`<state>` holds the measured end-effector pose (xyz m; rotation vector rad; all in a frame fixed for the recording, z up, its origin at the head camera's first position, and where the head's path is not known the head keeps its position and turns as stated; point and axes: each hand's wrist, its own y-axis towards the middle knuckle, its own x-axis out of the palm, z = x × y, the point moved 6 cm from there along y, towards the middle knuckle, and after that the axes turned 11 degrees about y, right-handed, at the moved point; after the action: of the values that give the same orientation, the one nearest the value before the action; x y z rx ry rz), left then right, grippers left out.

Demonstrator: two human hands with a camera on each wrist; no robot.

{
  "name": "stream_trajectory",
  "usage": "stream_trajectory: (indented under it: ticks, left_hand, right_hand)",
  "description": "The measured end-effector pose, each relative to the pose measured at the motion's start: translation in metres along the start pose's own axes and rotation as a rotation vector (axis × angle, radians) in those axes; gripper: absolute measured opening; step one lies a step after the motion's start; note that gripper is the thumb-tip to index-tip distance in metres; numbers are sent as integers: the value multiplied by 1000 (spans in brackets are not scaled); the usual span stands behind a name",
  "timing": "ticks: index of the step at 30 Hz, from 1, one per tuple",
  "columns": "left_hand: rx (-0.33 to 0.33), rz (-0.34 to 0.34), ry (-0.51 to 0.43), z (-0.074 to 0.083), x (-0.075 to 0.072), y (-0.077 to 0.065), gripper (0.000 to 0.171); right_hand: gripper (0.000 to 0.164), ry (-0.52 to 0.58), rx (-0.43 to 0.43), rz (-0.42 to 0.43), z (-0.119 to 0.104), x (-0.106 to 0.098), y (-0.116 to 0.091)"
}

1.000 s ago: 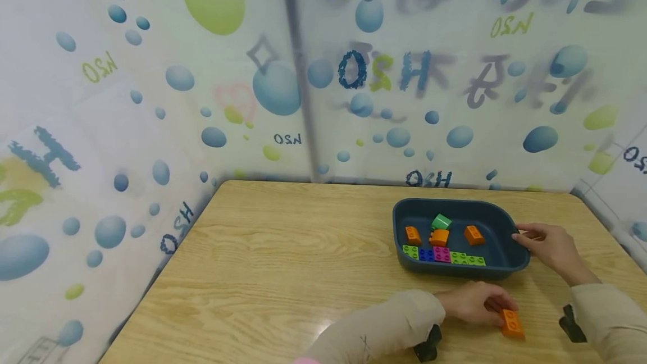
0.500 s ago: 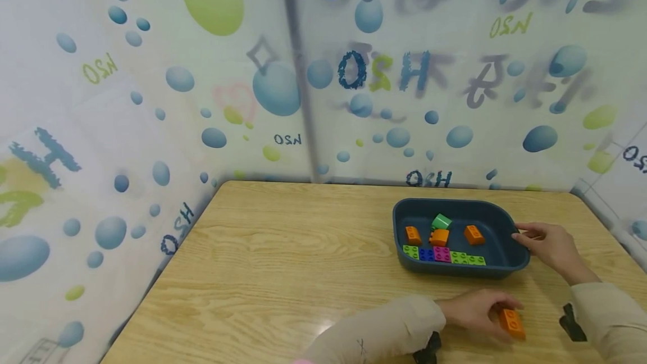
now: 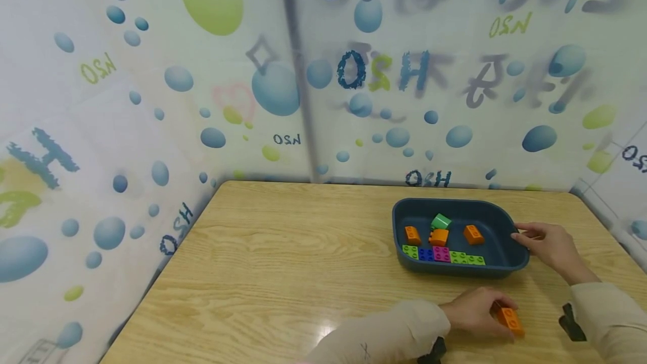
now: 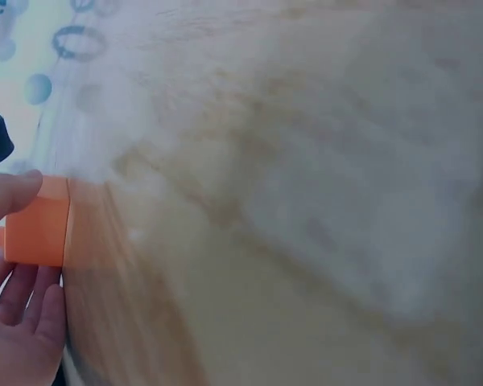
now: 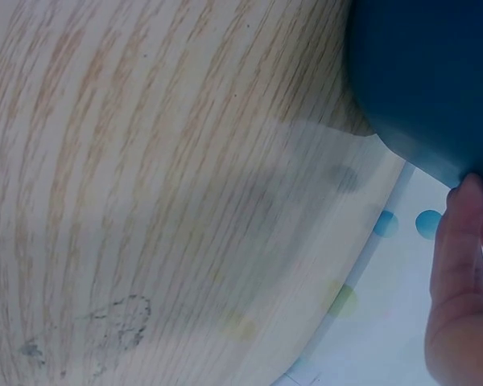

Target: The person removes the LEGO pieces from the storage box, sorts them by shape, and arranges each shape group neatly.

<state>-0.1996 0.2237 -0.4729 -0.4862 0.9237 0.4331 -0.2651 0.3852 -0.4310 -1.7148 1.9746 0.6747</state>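
On the table, in front of the tray, lies an orange toy building brick [image 3: 511, 321] with studs on its upper face. My left hand [image 3: 477, 314] holds it between thumb and fingers; the left wrist view has the thumb at one side of the brick [image 4: 39, 229] and the fingertips at the opposite side. My right hand [image 3: 551, 249] grips the right end of a dark blue tray [image 3: 455, 269] by its rim. In the right wrist view, fingers [image 5: 463, 233] press against the tray wall.
Inside the tray are a green brick [image 3: 441, 221], several orange bricks [image 3: 473, 235], and a front row of lime, blue and magenta bricks [image 3: 441, 254]. The wooden table [image 3: 283, 257] extends left. A patterned sheet [image 3: 404, 117] hangs behind it.
My left hand's fingers spread beside the orange brick, then came in around it again. The brick has shifted very slightly. My right hand and the tray have stayed put.
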Motion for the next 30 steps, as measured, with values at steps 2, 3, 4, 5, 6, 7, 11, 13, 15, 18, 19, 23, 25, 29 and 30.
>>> stream_trajectory:
  ticks: [2, 3, 4, 5, 6, 7, 11, 13, 15, 18, 19, 23, 25, 29, 30]
  left_hand:
    - [-7, 28, 10, 1, -1, 0, 41]
    - [-10, 42, 15, 1, -2, 0, 40]
    - [-16, 56, 13, 1, -2, 0, 41]
    - [-19, 69, 21, 1, -3, 0, 41]
    - [-24, 79, 22, 2, -3, 0, 41]
    - [-26, 92, 34, 2, -4, 0, 41]
    - [-50, 129, 20, 2, -6, 2, 40]
    - [-66, 144, -2, 2, -6, 4, 39]
    - [-87, 153, -35, 1, -7, 5, 38]
    - [-107, 160, -62, 0, -7, 6, 38]
    - [-111, 162, -62, 0, -7, 6, 37]
    - [-115, 168, -53, 1, -7, 6, 37]
    - [-115, 178, -43, 1, -7, 6, 37]
    - [-116, 192, -39, 0, -8, 6, 37]
    - [-116, 191, -41, -1, -8, 6, 37]
  right_hand:
    - [56, 2, 1, 3, 4, 0, 2]
    - [55, -3, 15, 18, 5, 0, 2]
    - [56, -5, 0, 8, 4, 0, 2]
    - [56, -10, -3, 11, 3, 0, 2]
    - [56, -14, -5, 14, 1, 0, 1]
    - [58, -13, -10, 10, -2, 0, 0]
    - [56, -27, -28, -6, -12, 0, -4]
    - [55, -30, -29, -5, -14, 0, -6]
    - [54, -27, -31, -6, -15, 0, -6]
    - [52, -27, -42, -1, -15, 0, -6]
    - [52, -26, -45, -1, -15, -1, -6]
    - [52, -31, -56, 0, -13, -1, -5]
    - [53, -24, -56, -1, -10, -1, -4]
    - [54, 6, -21, 23, 3, -1, 1]
    - [54, 16, -23, 22, 5, -1, 2]
